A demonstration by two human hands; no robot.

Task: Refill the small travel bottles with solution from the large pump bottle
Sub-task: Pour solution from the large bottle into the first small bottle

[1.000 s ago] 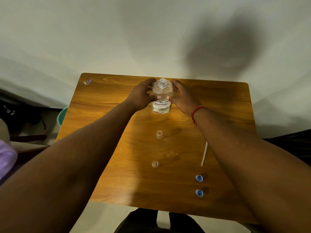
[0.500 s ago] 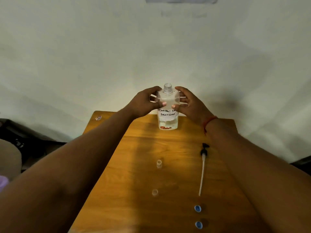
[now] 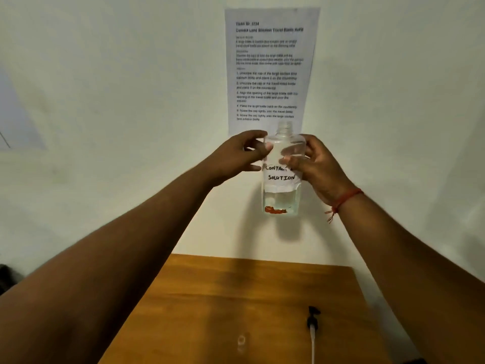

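Observation:
The large clear bottle (image 3: 281, 185) with a handwritten white label hangs upright in the air in front of the wall, its neck open with no pump on it. A little clear liquid sits at its bottom. My left hand (image 3: 237, 153) grips its upper left side and my right hand (image 3: 313, 164) grips its upper right side. The black pump head with its white tube (image 3: 312, 329) lies on the wooden table (image 3: 210, 298) at the lower right. One small open travel bottle (image 3: 241, 340) stands near the bottom edge of view.
A printed instruction sheet (image 3: 270, 69) is stuck on the white wall behind the bottle. The table's far edge meets the wall. A dark object shows at the far left edge.
Both hands have lifted the large bottle off the table and up in front of the wall. The view has tilted upward, so the blue caps and the nearer travel bottle have left the frame.

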